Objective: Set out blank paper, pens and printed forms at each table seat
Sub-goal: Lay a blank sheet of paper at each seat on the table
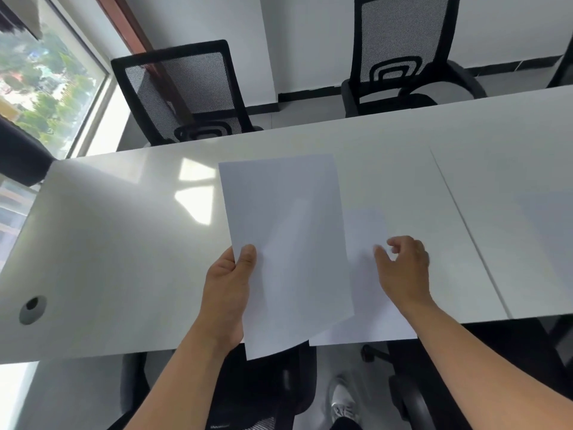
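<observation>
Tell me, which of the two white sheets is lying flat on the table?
The sheet on the right, under the right hand, lies flat at the table edge. The other sheet is held up in the left hand.

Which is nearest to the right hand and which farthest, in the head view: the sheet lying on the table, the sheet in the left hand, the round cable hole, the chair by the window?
From the right hand:
1. Sheet lying on the table, under its fingers.
2. Sheet in the left hand, just to its left.
3. Chair by the window, across the table, far left.
4. Round cable hole, at the table's left end.
</observation>
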